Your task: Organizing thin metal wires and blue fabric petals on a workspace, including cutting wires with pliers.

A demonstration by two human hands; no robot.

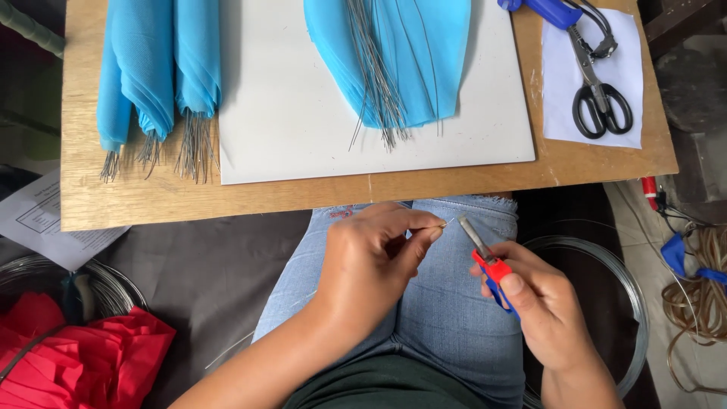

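Note:
My left hand [375,254] hovers over my lap and pinches the end of a thin wire [447,223] between thumb and forefinger. My right hand [541,303] grips red and blue pliers [488,261], whose grey jaws point up toward the wire tip, a little apart from it. Both hands are above my blue jeans [447,318], just below the front edge of a wooden board [227,198].
On the board lie a white sheet [303,121], blue fabric petals with wire stems [394,68], bundled blue fabric pieces [159,76], and black scissors [602,106] on white paper. Red fabric [83,352] lies lower left. Coiled wire [632,303] sits right.

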